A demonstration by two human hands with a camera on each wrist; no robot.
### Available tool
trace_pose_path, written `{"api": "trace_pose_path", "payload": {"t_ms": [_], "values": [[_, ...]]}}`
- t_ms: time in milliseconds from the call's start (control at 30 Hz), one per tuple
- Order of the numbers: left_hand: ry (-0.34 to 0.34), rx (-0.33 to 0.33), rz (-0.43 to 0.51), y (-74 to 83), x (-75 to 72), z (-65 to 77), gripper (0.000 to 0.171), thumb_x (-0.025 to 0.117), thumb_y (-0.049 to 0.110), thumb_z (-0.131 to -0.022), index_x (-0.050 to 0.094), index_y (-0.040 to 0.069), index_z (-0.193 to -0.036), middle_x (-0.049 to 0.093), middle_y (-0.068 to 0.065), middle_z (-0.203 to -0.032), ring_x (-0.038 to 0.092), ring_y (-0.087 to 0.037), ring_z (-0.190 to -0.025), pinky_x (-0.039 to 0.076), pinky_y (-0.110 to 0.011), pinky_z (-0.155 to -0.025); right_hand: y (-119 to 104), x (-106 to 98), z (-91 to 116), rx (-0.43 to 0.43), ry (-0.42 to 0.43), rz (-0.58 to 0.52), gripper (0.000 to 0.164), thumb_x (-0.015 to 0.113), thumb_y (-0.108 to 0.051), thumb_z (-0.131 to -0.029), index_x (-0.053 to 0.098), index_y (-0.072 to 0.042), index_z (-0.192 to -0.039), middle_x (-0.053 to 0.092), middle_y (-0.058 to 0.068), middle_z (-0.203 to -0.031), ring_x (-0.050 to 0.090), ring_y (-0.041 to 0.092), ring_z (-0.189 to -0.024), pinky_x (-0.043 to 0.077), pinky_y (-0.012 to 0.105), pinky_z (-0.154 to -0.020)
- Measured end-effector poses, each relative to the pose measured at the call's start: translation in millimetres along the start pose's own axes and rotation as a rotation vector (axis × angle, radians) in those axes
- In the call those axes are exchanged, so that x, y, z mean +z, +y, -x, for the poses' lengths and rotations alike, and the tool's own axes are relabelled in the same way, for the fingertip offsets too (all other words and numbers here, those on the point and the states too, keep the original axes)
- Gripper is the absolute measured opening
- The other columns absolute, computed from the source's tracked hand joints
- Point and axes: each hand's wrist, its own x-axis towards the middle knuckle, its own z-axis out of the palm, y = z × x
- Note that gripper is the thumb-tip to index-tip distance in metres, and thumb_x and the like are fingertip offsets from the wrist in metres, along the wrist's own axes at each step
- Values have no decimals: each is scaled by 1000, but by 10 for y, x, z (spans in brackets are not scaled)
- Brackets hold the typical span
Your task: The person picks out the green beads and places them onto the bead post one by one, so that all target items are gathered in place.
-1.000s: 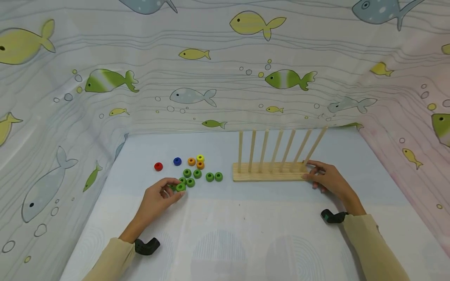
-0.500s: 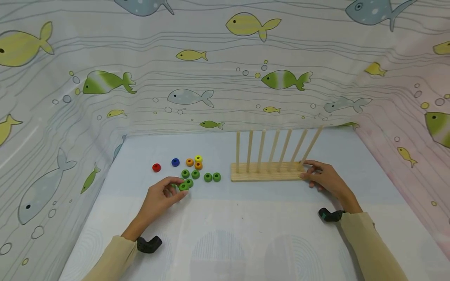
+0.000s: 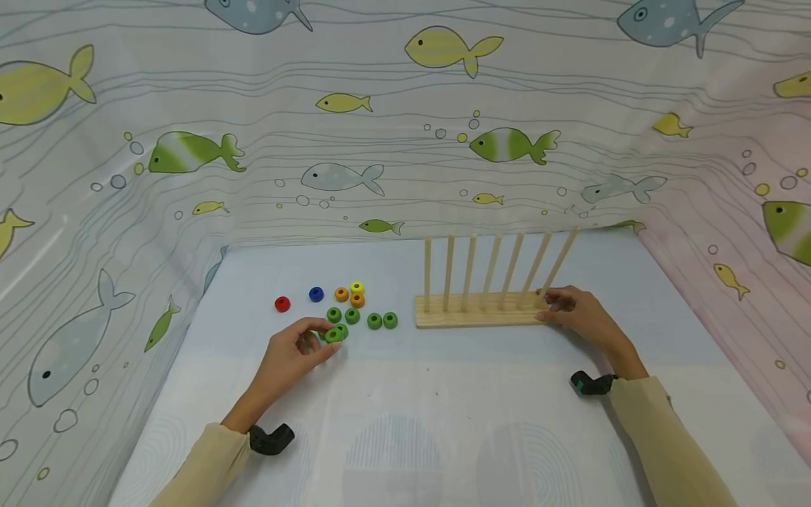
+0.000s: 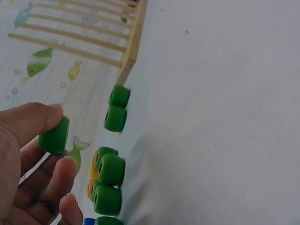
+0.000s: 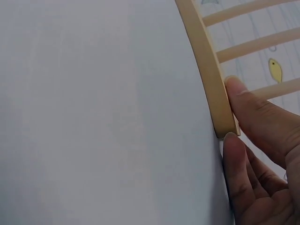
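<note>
My left hand (image 3: 291, 352) pinches a green bead (image 4: 54, 137) between thumb and finger, low over the table beside other green beads (image 3: 352, 316). In the left wrist view that bead is up off the table, with the remaining fingers curled loosely below it. On the right stands a wooden peg rack (image 3: 469, 320), a flat base with a row of several upright pegs and no beads on them. My right hand (image 3: 586, 317) grips the right end of its base. In the right wrist view the thumb lies on the base's top and a finger against its end.
Left of the rack lie a red bead (image 3: 281, 304), a blue bead (image 3: 316, 294), two orange beads (image 3: 341, 294) and a yellow bead (image 3: 357, 288). Two green beads (image 3: 383, 320) sit nearest the rack. A fish-patterned sheet (image 3: 405, 176) walls the table's back and sides.
My left hand has moved slightly right with the green bead in its fingers. My right hand stays at the rack's end. The head view has shifted a little.
</note>
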Motion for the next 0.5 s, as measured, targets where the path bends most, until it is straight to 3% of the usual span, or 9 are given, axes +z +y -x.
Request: {"api": "trace_pose_path", "payload": {"t_ms": [133,367,500], "values": [[-1,8,-6,-5,10,-14,37,85,31,-87,70,20,-119,68,6,-99,59,-16,-76,49,-26,-64,4,11,11,1,-4,-29,71,81,-39,-90,56,1,-144,63,16,-115,55,25,-105,49,23,-77],[3,44,9,18,25,-79,37,85,31,-87,71,18,-118,65,1,-86,56,-16,-73,46,-26,-60,47,25,-3,-4,14,-53,71,81,-34,-90,54,2,-145,62,18,-121,56,25,-105,49,20,-78],[-2,66,18,63,35,-125,34,85,30,-87,71,20,-117,67,1,-90,57,-16,-75,47,-25,-61,61,27,7,-7,18,-69,70,81,-30,-91,53,4,-146,61,20,-123,56,25,-105,49,20,-78]]}}
